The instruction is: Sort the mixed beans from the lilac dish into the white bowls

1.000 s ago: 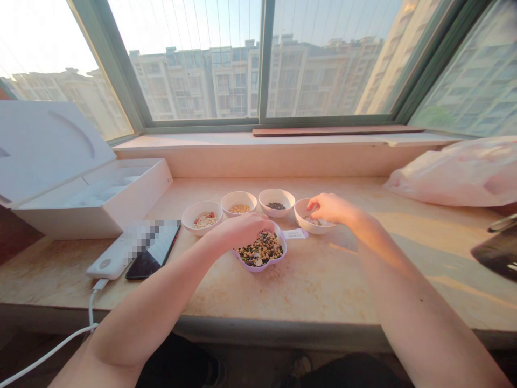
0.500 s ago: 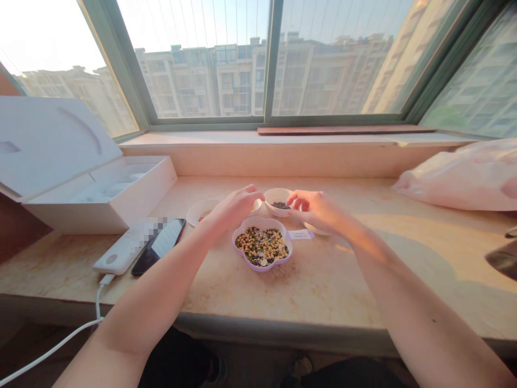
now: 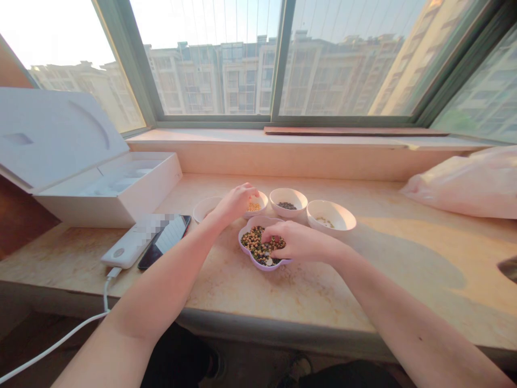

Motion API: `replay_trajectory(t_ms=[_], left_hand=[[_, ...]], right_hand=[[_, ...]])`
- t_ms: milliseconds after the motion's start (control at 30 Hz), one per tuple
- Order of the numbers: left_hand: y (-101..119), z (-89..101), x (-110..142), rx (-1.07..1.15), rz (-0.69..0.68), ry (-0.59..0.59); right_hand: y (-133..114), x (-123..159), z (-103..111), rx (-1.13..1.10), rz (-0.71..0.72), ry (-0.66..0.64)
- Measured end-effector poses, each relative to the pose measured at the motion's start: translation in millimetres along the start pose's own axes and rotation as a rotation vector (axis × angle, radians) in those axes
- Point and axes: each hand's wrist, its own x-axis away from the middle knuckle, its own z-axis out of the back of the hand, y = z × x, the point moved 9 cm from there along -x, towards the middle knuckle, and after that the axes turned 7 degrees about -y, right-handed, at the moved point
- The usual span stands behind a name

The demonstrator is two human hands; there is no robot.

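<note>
Fingers of the left hand (image 3: 238,201) curl at the bowl (image 3: 263,202) of yellow beans (image 3: 254,207), their hold hidden. Just nearer stands a purple dish (image 3: 265,268) of mixed beans (image 3: 252,245), the right hand (image 3: 298,241) reaching in, thumb and fingers parted, clasping nothing visible.

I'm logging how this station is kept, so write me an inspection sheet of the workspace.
Surface: mottled counter, partly sunlit.
Things: purple bowl of mixed beans; beyond it, four white bowls, the rightmost bowl holding few pieces.
Clutter: open white box, phone, white device, plastic bag, partly visible dark object.
Hands: left hand at the yellow-grain bowl, contact unclear; right hand at the beans in the purple bowl.
Cables: white cable plugged into the white device, hanging over the counter's edge.
Surroundings: window overlooking buildings.
</note>
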Motion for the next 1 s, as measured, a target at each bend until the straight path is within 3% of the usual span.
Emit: replay_trajectory(t_ms=[333,667,833,1000], left_hand=[[-6.7,-5.7,0.2,0.006,0.090,-0.068],[-0.1,1.9,6.0,-0.114,0.191,-0.098],[3.9,5.1,7.2,-0.115,0.171,-0.083],[4.9,5.3,6.7,-0.097,0.160,-0.070]], right_hand=[[7.4,-10.4,-10.2,0.030,-0.069,-0.096],[3.9,-13.2,-10.7,-0.022,0.018,-0.044],[-1.3,-10.2,-5.4,-0.060,0.024,-0.022],[-1.9,-8.7,-9.0,-0.064,0.027,-0.102]])
